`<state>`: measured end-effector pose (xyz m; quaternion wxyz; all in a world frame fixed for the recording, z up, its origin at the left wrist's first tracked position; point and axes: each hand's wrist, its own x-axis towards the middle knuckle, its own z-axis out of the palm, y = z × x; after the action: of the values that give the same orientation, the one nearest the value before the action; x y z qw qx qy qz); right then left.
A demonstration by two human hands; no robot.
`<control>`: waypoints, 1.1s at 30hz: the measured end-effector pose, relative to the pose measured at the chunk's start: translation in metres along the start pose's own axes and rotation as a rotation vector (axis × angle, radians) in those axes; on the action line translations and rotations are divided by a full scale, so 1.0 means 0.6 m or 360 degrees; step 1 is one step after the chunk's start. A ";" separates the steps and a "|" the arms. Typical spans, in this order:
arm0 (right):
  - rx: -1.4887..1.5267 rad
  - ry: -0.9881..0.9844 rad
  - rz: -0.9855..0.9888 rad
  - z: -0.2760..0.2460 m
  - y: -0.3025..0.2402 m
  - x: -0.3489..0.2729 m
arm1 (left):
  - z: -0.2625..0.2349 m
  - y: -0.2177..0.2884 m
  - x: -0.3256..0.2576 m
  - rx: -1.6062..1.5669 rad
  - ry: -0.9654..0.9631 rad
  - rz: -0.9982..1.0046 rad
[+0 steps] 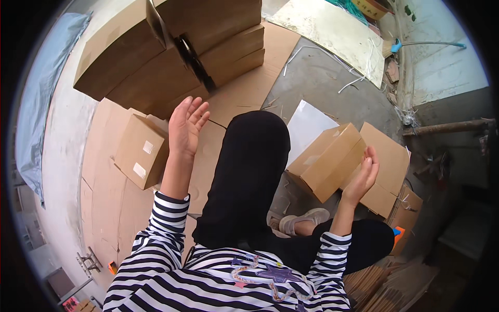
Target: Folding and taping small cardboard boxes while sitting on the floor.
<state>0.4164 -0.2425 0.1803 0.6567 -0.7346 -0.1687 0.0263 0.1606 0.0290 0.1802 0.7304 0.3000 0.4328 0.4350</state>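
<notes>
Your hands were raised between two boxes, with nothing visible in either.
Your left hand [184,125] had its fingers loosely spread and empty; your forearm stood against the right edge of the small box [136,153] in view, so that side was hard to make out. Your right hand [362,179] had its fingers half curled, gripping nothing you could see. It overlapped the right end of the bigger box [325,164], and you could not tell whether they touched. That box covered part of a white sheet [306,127] and flat cardboard [389,179]. Your knee [257,138] blocked the floor between. The stack [231,31] ran past the top edge; a dark item [192,60] against it was too blurred to name.
</notes>
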 end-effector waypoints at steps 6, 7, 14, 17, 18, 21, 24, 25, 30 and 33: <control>-0.0331 -0.0975 -0.0756 0.123 -0.168 -0.113 | -0.184 -0.113 0.292 -0.0438 0.0337 -0.0490; -0.0348 -0.0979 -0.0750 0.141 -0.161 -0.118 | -0.195 -0.128 0.319 -0.0444 0.0339 -0.0507; -0.0355 -0.0944 -0.0709 0.214 -0.072 -0.141 | -0.228 -0.149 0.419 -0.0736 0.0526 -0.0422; -0.0260 -0.0919 -0.0681 0.218 -0.064 -0.145 | -0.231 -0.137 0.443 -0.0681 0.0486 -0.0368; -0.0247 -0.0939 -0.0672 0.221 -0.064 -0.148 | -0.243 -0.119 0.456 -0.0692 0.0555 -0.0318; -0.0172 -0.0954 -0.0641 0.228 -0.061 -0.148 | -0.266 -0.095 0.507 -0.0730 0.0339 -0.0364; -0.0148 -0.0967 -0.0626 0.231 -0.060 -0.149 | -0.315 -0.076 0.567 -0.0658 -0.0107 -0.0216; -0.0254 -0.0990 -0.0660 0.229 -0.058 -0.147 | -0.288 -0.081 0.564 -0.0674 -0.0110 -0.0247; -0.0341 -0.1023 -0.0664 0.234 -0.056 -0.146 | -0.258 -0.033 0.585 -0.0512 0.0173 -0.0240; -0.0320 -0.1015 -0.0685 0.238 -0.055 -0.147 | -0.287 -0.019 0.626 -0.0476 0.0232 -0.0381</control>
<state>0.2890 -0.1283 0.1766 0.4866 -0.6980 -0.5160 0.0982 0.1039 0.3708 -0.0455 0.7800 0.1023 0.4478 0.4250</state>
